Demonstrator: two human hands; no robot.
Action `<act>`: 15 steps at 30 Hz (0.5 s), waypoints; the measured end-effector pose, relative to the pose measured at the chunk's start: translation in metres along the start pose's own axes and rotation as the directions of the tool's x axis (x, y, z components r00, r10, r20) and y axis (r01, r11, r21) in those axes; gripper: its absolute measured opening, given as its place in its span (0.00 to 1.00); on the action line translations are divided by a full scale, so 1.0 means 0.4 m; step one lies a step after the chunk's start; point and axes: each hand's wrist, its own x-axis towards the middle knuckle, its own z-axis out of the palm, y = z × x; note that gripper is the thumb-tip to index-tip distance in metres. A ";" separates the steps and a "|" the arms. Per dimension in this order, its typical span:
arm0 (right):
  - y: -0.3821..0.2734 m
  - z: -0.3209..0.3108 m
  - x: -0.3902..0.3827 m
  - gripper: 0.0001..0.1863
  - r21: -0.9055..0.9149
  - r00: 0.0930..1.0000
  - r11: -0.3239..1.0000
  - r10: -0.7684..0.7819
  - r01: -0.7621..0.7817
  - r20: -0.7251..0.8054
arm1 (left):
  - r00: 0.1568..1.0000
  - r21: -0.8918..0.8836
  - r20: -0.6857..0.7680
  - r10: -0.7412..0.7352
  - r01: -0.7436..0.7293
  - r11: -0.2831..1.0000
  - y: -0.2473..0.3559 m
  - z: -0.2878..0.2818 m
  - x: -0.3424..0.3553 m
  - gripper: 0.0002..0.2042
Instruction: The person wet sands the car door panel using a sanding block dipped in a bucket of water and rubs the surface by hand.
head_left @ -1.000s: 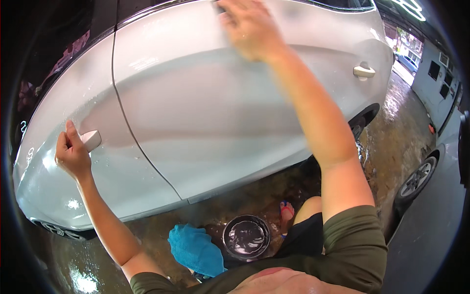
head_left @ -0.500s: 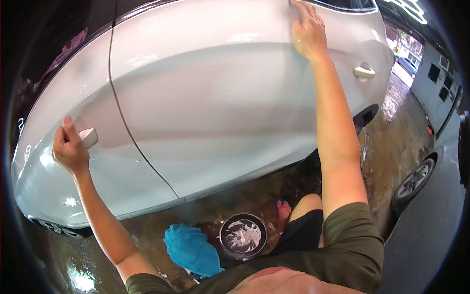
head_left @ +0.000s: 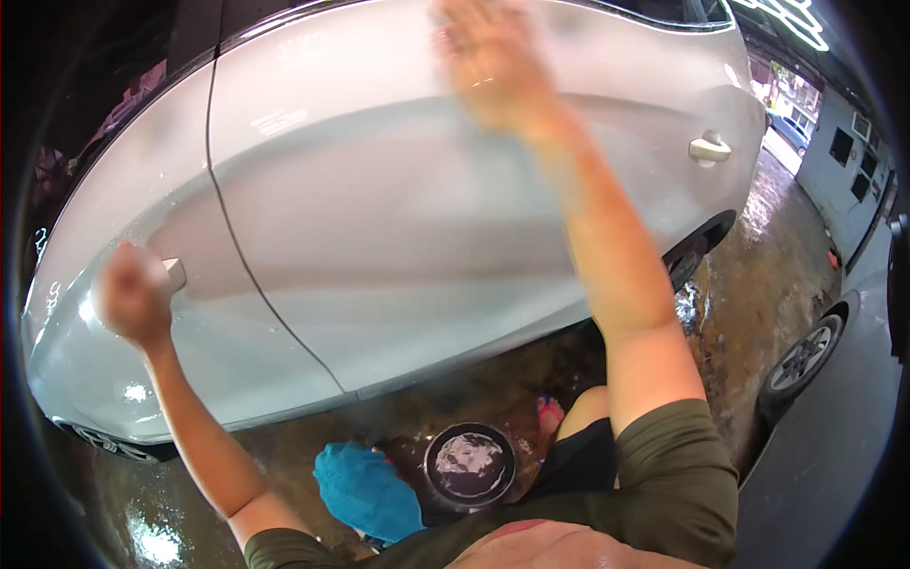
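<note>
A silver-white car (head_left: 379, 237) fills the view ahead, its side panels wet and glossy. My right hand (head_left: 493, 66) lies against the upper part of the door panel, fingers stretched out and smeared by motion, with no cloth showing in it. My left hand (head_left: 135, 292) is beside a white door handle (head_left: 173, 274) on the left and covers part of it. Its fingers look curled in, but a blur over them hides what they hold, if anything. On the other door, to the right, is a second door handle (head_left: 709, 147).
A round dark basin (head_left: 429, 465) with whitish foamy liquid stands on the wet brown floor (head_left: 370, 419) below me. A blue towel (head_left: 365, 488) hangs bunched left of it. Another grey car (head_left: 834, 436) stands close on the right.
My right hand has swept left along the upper door panel. My left hand stays by the handle, a little lower and now blurred.
</note>
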 end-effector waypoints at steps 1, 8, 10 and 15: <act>-0.101 -0.012 0.003 0.27 -0.009 0.994 0.995 -0.097 0.098 0.053 | 1.000 -0.026 0.006 0.008 -0.008 1.000 -0.012 -0.009 0.003 0.28; 0.245 -0.126 -0.038 0.28 -0.096 0.961 0.960 0.270 -0.264 0.053 | 0.999 -0.031 0.016 -0.044 0.044 0.999 0.015 0.022 0.008 0.27; 0.193 -0.111 -0.046 0.29 -0.116 0.961 0.966 0.246 -0.232 0.125 | 0.999 -0.033 -0.004 -0.032 0.032 0.999 0.006 0.023 0.005 0.27; -0.053 -0.019 -0.036 0.32 -0.081 0.988 0.992 -0.083 0.094 0.132 | 1.000 -0.018 -0.016 0.000 0.000 1.000 -0.035 -0.002 0.001 0.27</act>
